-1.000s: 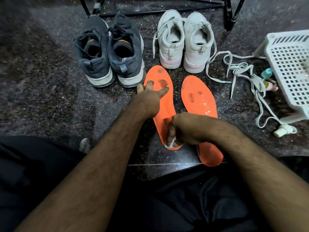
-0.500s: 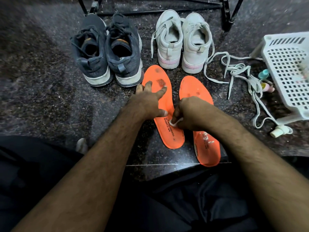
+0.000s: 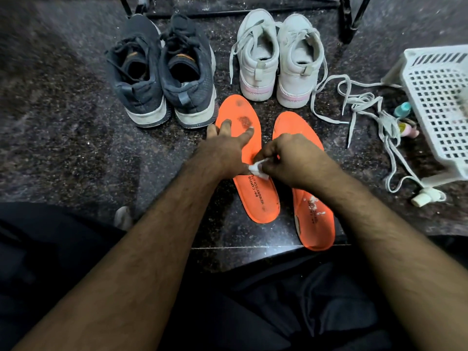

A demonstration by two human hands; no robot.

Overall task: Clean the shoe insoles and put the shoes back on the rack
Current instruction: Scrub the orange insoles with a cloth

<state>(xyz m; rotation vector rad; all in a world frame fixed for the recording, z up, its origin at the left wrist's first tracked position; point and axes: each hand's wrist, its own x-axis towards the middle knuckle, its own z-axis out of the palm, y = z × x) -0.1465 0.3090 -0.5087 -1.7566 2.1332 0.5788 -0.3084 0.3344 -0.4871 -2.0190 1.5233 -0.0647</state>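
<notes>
Head view: two orange insoles lie side by side on the dark stone floor, near the person. The left hand [image 3: 222, 148] presses the left insole [image 3: 255, 188] flat with spread, straight fingers. The right hand [image 3: 293, 158] pinches a small white wipe [image 3: 258, 169] against the middle of that insole.

Status: cleaning is in progress. The left insole carries dark stains at its far end (toe area). The right insole [image 3: 314, 219] shows white residue at its near end, so it is judged unfinished.

Remaining: both insoles are out of their shoes. The dark sneakers [image 3: 162, 79] and white sneakers [image 3: 278, 64] stand on the floor before the rack [image 3: 350, 19], not on it. Loose laces [image 3: 367, 105] lie at right beside a white basket [image 3: 438, 107].
</notes>
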